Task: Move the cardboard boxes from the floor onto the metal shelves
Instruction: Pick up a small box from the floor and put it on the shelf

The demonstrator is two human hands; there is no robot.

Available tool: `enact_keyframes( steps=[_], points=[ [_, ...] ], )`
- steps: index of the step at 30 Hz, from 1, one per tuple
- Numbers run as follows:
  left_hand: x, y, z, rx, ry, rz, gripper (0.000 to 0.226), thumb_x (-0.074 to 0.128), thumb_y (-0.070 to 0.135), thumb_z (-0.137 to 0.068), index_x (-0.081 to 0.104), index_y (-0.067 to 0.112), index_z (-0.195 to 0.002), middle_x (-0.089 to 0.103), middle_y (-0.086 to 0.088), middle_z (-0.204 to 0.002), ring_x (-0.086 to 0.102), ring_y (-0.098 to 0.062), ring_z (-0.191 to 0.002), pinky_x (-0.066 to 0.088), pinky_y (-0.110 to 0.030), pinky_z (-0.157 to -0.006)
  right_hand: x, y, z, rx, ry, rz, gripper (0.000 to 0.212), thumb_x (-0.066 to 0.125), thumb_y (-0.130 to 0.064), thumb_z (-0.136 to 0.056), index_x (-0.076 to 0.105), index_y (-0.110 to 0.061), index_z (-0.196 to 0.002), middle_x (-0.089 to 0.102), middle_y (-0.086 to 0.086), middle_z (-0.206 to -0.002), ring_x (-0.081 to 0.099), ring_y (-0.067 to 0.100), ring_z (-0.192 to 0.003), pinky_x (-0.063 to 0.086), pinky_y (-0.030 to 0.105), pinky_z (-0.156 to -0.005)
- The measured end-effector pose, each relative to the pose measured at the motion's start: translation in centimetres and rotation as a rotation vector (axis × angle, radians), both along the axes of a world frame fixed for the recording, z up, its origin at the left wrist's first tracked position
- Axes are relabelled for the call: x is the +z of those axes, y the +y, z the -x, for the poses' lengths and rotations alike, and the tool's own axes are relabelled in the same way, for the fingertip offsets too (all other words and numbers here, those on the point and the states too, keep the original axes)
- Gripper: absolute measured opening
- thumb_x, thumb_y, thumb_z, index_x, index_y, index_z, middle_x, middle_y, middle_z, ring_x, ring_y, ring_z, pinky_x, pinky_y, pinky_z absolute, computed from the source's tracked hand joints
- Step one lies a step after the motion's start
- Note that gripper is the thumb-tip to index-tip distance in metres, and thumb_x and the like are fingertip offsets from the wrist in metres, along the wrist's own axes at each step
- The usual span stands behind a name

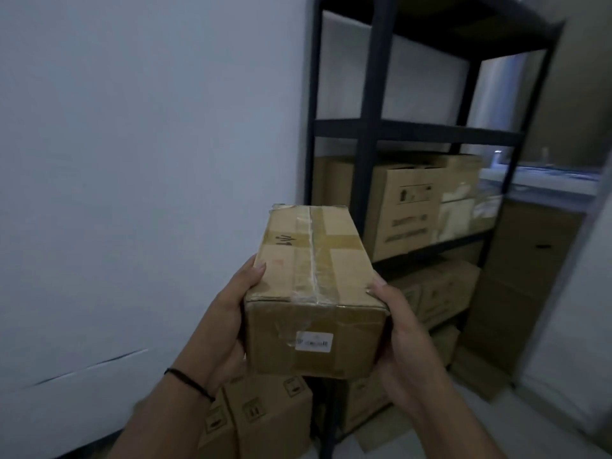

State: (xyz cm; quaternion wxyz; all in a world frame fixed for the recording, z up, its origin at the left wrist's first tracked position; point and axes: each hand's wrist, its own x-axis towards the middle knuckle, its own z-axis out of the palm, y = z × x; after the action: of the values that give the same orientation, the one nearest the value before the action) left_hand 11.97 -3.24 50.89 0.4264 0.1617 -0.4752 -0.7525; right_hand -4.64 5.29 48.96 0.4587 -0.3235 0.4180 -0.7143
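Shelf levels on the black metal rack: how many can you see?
4: top, empty second, third holding boxes, fourth with more boxes. Lower levels may be hidden.

Brightness: dim, bluish cast.
Source: brightest patch far right, behind the shelf unit [381,127].
Shadows: deepest under the top shelf.
Blur: soft throughout; box [314,293] label unreadable.
Distortion: wide-angle bending, uprights lean at edges.

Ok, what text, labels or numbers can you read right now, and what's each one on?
Held box, top: handwritten dark marks, perhaps digits, not legible.
Held box, white sticker on the near end: print blurred, unreadable.
Shelf box: handling symbols and lines of print, too blurred to read.
Floor boxes: handling symbols only, no readable words.
Nothing can be quoted with confidence.
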Motion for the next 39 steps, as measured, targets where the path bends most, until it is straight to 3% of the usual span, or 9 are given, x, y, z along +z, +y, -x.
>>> enact_keyframes(
  steps=[3, 6, 10, 16, 21, 26, 30, 35, 39],
  points=[
    [0.3, 1.5, 4.1, -0.102, -0.012, 0.007, 0.043, 0.047, 0.034, -0.087, 0.063, 0.017, -0.123, 0.072, -0.012, -0.109, 0.072, -0.026, -0.089, 0.058, -0.033, -0.061, 0.7, 3.4, 3.0, -0.092, -0.030, 0.002, 0.056, 0.060, -0.043, -0.072, 0.061, -0.030, -0.126, 0.069, 0.002, -0.119, 0.067, 0.026, -0.107, 0.052, 0.052, -0.094],
    [0.6, 3.1, 8.9, -0.205, -0.032, 0.026, 0.043, 0.050, 0.034, -0.085, 0.062, 0.020, -0.124, 0.071, -0.010, -0.113, 0.071, -0.026, -0.095, 0.059, -0.034, -0.067, 1.2, 6.9, 6.6, -0.192, -0.065, 0.013, 0.046, 0.057, -0.039, -0.081, 0.061, -0.028, -0.125, 0.071, 0.002, -0.115, 0.070, 0.026, -0.100, 0.057, 0.047, -0.083],
    [0.3, 5.4, 16.5, -0.384, -0.048, 0.038, 0.042, 0.060, 0.037, -0.087, 0.060, 0.025, -0.127, 0.064, -0.013, -0.125, 0.062, -0.034, -0.113, 0.051, -0.051, -0.095, 1.4, 11.6, 12.5, -0.325, -0.099, 0.031, 0.032, 0.049, -0.032, -0.093, 0.063, -0.024, -0.121, 0.074, 0.003, -0.106, 0.072, 0.023, -0.090, 0.060, 0.036, -0.065],
    [0.3, 11.5, 30.2, -0.448, -0.045, 0.067, 0.040, 0.051, 0.036, -0.086, 0.061, 0.026, -0.124, 0.069, -0.009, -0.118, 0.066, -0.031, -0.106, 0.056, -0.045, -0.087, 1.6, 18.8, 24.0, -0.461, -0.047, 0.028, 0.042, 0.051, -0.039, -0.088, 0.063, -0.022, -0.124, 0.072, 0.004, -0.113, 0.070, 0.024, -0.097, 0.055, 0.040, -0.076],
    [0.8, 14.7, 38.3, -0.483, -0.019, 0.013, 0.040, 0.054, 0.036, -0.084, 0.062, 0.027, -0.122, 0.069, -0.011, -0.115, 0.067, -0.034, -0.103, 0.058, -0.045, -0.081, 2.4, 22.3, 31.4, -0.474, -0.045, 0.027, 0.036, 0.046, -0.036, -0.095, 0.064, -0.020, -0.122, 0.074, 0.007, -0.107, 0.073, 0.022, -0.088, 0.057, 0.032, -0.060],
    [1.0, 16.2, 45.3, -0.438, -0.028, -0.037, 0.033, 0.049, 0.034, -0.093, 0.062, 0.025, -0.121, 0.072, -0.014, -0.106, 0.072, -0.032, -0.086, 0.060, -0.039, -0.062, 2.6, 23.4, 37.7, -0.502, -0.040, 0.018, 0.035, 0.046, -0.037, -0.095, 0.065, -0.021, -0.120, 0.074, 0.006, -0.106, 0.072, 0.022, -0.088, 0.056, 0.033, -0.064],
    [0.7, 15.7, 49.9, -0.414, -0.029, -0.056, 0.032, 0.048, 0.035, -0.094, 0.061, 0.027, -0.122, 0.072, -0.013, -0.108, 0.071, -0.034, -0.091, 0.059, -0.042, -0.068, 2.2, 22.9, 42.1, -0.513, -0.063, 0.023, 0.035, 0.046, -0.038, -0.095, 0.066, -0.022, -0.119, 0.074, 0.007, -0.106, 0.073, 0.022, -0.087, 0.057, 0.032, -0.059],
    [0.0, 13.4, 56.4, -0.400, -0.044, -0.074, 0.030, 0.050, 0.035, -0.093, 0.066, 0.024, -0.116, 0.071, -0.015, -0.108, 0.067, -0.038, -0.099, 0.049, -0.056, -0.092, 1.7, 20.7, 48.1, -0.543, -0.056, 0.003, 0.036, 0.047, -0.040, -0.094, 0.068, -0.021, -0.116, 0.074, 0.009, -0.105, 0.072, 0.024, -0.089, 0.056, 0.036, -0.066],
    [-0.1, 10.8, 62.1, -0.443, -0.040, -0.053, 0.032, 0.051, 0.036, -0.091, 0.067, 0.023, -0.115, 0.072, -0.014, -0.107, 0.069, -0.036, -0.094, 0.053, -0.051, -0.087, 1.6, 18.3, 53.3, -0.583, -0.043, 0.007, 0.036, 0.048, -0.041, -0.094, 0.069, -0.018, -0.113, 0.074, 0.010, -0.104, 0.072, 0.025, -0.089, 0.054, 0.038, -0.072]
  ],
)
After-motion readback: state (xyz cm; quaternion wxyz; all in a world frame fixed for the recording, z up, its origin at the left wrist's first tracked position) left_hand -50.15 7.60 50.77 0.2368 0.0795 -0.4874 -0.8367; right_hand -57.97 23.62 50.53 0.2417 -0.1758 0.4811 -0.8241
